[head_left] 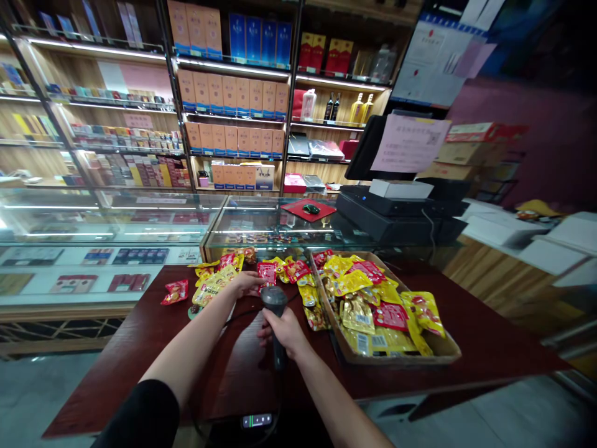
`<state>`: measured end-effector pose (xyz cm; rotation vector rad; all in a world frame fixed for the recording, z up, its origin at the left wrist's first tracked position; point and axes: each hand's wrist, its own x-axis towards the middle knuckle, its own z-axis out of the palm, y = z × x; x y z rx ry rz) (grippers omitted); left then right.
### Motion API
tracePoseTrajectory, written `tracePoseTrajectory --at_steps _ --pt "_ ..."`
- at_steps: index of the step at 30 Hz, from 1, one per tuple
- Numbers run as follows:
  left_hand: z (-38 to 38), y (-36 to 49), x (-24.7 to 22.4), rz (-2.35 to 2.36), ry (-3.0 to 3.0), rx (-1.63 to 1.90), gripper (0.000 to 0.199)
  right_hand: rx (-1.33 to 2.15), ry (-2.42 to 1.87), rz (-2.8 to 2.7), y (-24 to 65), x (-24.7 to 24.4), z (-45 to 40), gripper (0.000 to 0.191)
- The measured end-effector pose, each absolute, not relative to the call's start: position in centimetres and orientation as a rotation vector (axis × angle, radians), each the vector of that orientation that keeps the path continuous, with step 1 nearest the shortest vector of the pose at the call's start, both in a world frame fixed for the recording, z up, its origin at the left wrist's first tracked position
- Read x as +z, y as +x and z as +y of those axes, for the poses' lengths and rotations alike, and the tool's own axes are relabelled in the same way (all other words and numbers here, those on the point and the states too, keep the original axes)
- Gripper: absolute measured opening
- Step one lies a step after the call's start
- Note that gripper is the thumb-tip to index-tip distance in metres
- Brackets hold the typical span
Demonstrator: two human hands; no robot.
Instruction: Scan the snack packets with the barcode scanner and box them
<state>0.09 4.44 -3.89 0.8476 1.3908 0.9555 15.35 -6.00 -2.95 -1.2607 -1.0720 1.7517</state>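
My right hand (288, 331) is wrapped around the handle of a dark handheld barcode scanner (274, 300), its head pointing away from me. Just beyond the scanner head, my left hand (246, 284) pinches the left edge of a red snack packet (267, 272). Several yellow and red snack packets (297, 270) lie on the table around it. Left of my left hand is a larger pale-yellow packet (215, 285), and a red packet (175, 292) lies farther left. On the right, a shallow cardboard box (443, 351) holds a heap of yellow and red packets.
A dark red table (224, 379) carries all this. Behind it stands a glass display counter (261, 214) with a mouse (311, 209) on a red mat. A monitor (368, 149) and a black till (387, 218) stand at the back right. Shelves of boxes (233, 93) line the wall.
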Motion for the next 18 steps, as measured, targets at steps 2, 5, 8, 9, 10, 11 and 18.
tracePoseTrajectory --at_steps 2,5,8,9,10,11,18 --pt "4.6 0.0 -4.1 1.365 0.809 0.934 0.038 1.743 -1.261 -1.081 15.5 -2.9 -5.9 0.029" --pt "4.5 0.0 -3.9 1.32 0.815 0.93 0.04 1.562 -1.246 -1.129 16.3 -2.5 -5.2 0.028" --pt "3.5 0.4 -2.8 1.235 0.909 0.917 0.038 1.297 -1.223 -1.137 17.5 -1.6 -4.3 0.029" --pt "3.1 0.6 -2.2 1.205 0.94 0.903 0.038 1.27 -1.212 -1.11 18.0 -1.2 -4.0 0.028" --pt "2.8 0.9 -1.6 1.181 0.964 0.885 0.039 1.282 -1.2 -1.064 18.4 -0.7 -3.8 0.027" --pt "2.4 1.3 -0.9 1.159 0.983 0.866 0.04 1.319 -1.183 -1.004 18.9 -0.2 -3.6 0.027" --pt "2.9 7.5 3.8 1.1 1.138 0.745 0.04 1.359 -0.949 -0.68 23.7 3.9 -3.3 0.033"
